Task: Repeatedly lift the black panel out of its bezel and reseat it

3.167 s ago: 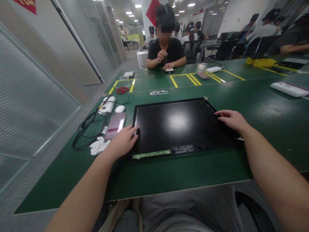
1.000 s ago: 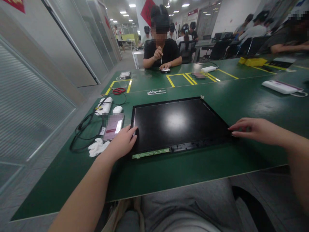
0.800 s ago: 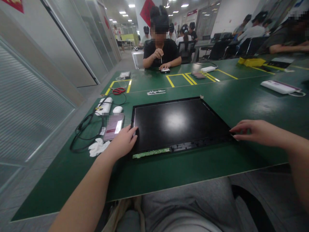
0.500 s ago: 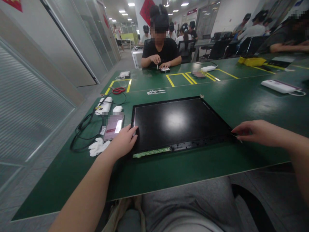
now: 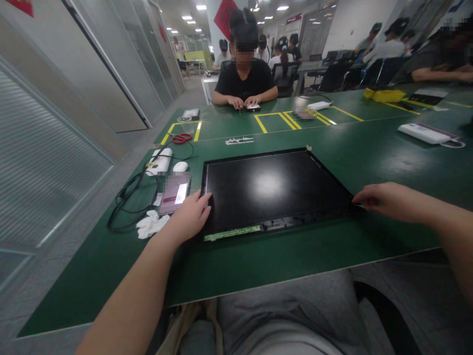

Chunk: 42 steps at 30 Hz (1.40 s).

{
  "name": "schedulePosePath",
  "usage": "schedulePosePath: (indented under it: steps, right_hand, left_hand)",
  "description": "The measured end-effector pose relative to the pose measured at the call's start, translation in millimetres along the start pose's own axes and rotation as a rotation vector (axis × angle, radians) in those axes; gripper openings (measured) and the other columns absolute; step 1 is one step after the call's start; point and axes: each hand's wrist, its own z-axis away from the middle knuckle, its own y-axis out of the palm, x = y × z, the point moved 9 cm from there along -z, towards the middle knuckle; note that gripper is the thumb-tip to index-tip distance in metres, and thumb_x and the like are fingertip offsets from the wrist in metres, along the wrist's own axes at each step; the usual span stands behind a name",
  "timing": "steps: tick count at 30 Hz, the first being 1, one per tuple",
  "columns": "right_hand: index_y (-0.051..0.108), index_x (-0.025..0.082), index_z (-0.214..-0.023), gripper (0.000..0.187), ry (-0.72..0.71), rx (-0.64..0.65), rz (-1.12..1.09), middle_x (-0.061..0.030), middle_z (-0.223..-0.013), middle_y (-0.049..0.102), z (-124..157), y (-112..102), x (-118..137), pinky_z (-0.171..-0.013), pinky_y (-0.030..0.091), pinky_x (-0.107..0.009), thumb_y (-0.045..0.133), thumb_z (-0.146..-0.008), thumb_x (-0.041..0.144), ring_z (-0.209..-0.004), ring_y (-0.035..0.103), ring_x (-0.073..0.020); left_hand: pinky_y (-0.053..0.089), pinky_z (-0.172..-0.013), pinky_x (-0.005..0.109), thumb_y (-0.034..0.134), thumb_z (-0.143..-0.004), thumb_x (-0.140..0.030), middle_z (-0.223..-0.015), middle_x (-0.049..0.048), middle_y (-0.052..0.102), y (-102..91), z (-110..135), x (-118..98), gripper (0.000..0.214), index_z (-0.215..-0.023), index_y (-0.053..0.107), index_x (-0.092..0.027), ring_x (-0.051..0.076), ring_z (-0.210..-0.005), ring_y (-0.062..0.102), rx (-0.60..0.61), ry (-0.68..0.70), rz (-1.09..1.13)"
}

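Note:
A flat black display panel point(image 5: 251, 197) in a thin dark frame lies face up on the green table, with light glaring on its middle. Along its near edge runs a narrow green circuit board strip point(image 5: 232, 233). My left hand point(image 5: 192, 217) rests on the panel's left edge, fingers stretched out and a little apart. At the near right corner, my right hand point(image 5: 380, 199) has thumb and fingertips pinched together. Something small and thin shows under those fingers, too little of it to name. Whether they grip the frame itself is hidden.
Left of the panel lie a phone point(image 5: 174, 195), white gloves point(image 5: 151, 224), a white mouse-like case point(image 5: 180, 167), a black cable point(image 5: 127, 197) and red-handled scissors point(image 5: 182, 138). Small white strips point(image 5: 239, 141) lie beyond the panel. Across the table sits a person point(image 5: 244, 81).
My right hand has shifted slightly left at the panel's corner, and less of the thin piece shows. My left hand stays put. The person opposite has lowered one hand to the table.

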Motion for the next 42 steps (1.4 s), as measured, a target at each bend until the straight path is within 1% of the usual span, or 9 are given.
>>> schedulePosePath:
  steps: [3,9,15,18,21,27,35,39,42]
  right_hand:
    - [0.084,0.025,-0.094,0.031,-0.051,0.104,0.020,-0.0094,-0.099,0.081,-2.7,3.4,7.2,-0.081,0.058,-0.040,0.059,-0.077,0.021,-0.088,0.075,-0.0268]
    - [0.083,0.024,-0.089,0.032,-0.040,0.075,0.125,-0.0105,-0.102,0.077,-4.9,-3.4,15.7,-0.082,0.055,-0.039,0.053,-0.080,0.015,-0.086,0.072,-0.0245]
    - [0.084,0.024,-0.085,0.028,-0.070,0.005,0.123,-0.0110,-0.099,0.074,-4.9,-9.2,21.2,-0.081,0.055,-0.039,0.056,-0.082,0.020,-0.085,0.070,-0.0241]
    - [0.084,0.025,-0.087,0.031,-0.069,0.033,0.114,-0.0093,-0.100,0.076,-5.7,-7.2,22.9,-0.082,0.054,-0.038,0.054,-0.081,0.017,-0.083,0.071,-0.0232]
    - [0.084,0.023,-0.089,0.033,-0.076,0.066,0.104,-0.0088,-0.102,0.078,-5.7,-3.7,26.8,-0.086,0.055,-0.038,0.053,-0.082,0.016,-0.088,0.073,-0.0235]
    - [0.085,0.022,-0.091,0.029,-0.125,0.064,0.018,-0.0102,-0.105,0.079,-2.0,0.3,33.1,-0.085,0.058,-0.039,0.057,-0.085,0.030,-0.088,0.075,-0.0250]
    - [0.082,0.026,-0.097,0.027,0.101,0.002,0.002,-0.0038,-0.087,0.081,0.0,-1.6,13.8,-0.077,0.060,-0.037,0.062,-0.083,0.037,-0.080,0.077,-0.0246]
    - [0.080,0.024,-0.109,0.035,0.154,-0.027,-0.047,-0.0033,-0.087,0.081,0.3,-1.0,10.3,-0.075,0.061,-0.037,0.063,-0.080,0.035,-0.081,0.078,-0.0248]
    - [0.082,0.026,-0.101,0.029,0.182,-0.007,-0.007,-0.0030,-0.087,0.082,0.5,1.3,7.2,-0.077,0.061,-0.037,0.064,-0.080,0.035,-0.083,0.078,-0.0256]
  left_hand:
    - [0.039,-0.124,0.057,0.041,-0.103,-0.031,-0.156,0.0238,0.056,1.3,-0.2,2.0,0.056,-0.152,0.057,-0.010,0.038,-0.149,0.050,-0.003,-0.002,0.000]
    - [0.039,-0.124,0.058,0.040,-0.104,-0.030,-0.158,0.0257,0.054,0.1,0.3,0.2,0.056,-0.153,0.056,-0.008,0.039,-0.150,0.049,0.006,-0.009,0.003]
    - [0.038,-0.125,0.053,0.038,-0.105,-0.028,-0.159,0.0304,0.051,0.9,0.6,-2.8,0.058,-0.155,0.053,-0.002,0.039,-0.150,0.049,0.036,-0.012,-0.037]
    - [0.038,-0.125,0.055,0.039,-0.105,-0.028,-0.159,0.0290,0.051,0.4,0.3,-3.1,0.056,-0.154,0.054,-0.004,0.039,-0.150,0.049,0.021,-0.011,-0.035]
    - [0.037,-0.125,0.054,0.037,-0.106,-0.028,-0.159,0.0315,0.050,1.6,0.3,-3.6,0.058,-0.155,0.053,-0.001,0.040,-0.151,0.048,0.036,-0.013,-0.055]
    - [0.037,-0.126,0.053,0.039,-0.105,-0.027,-0.159,0.0281,0.051,0.0,0.5,-3.9,0.057,-0.155,0.053,-0.004,0.039,-0.151,0.047,0.034,-0.026,-0.042]
    - [0.035,-0.126,0.054,0.037,-0.106,-0.026,-0.161,0.0311,0.047,1.5,1.0,-4.6,0.058,-0.157,0.051,0.000,0.040,-0.153,0.045,0.055,-0.034,-0.070]
    - [0.036,-0.126,0.054,0.037,-0.106,-0.027,-0.161,0.0306,0.048,1.1,0.5,-4.9,0.058,-0.156,0.051,-0.001,0.040,-0.153,0.045,0.051,-0.032,-0.068]
    - [0.036,-0.127,0.052,0.038,-0.106,-0.027,-0.162,0.0294,0.047,1.7,0.5,-4.0,0.058,-0.156,0.051,-0.002,0.039,-0.154,0.045,0.054,-0.035,-0.062]
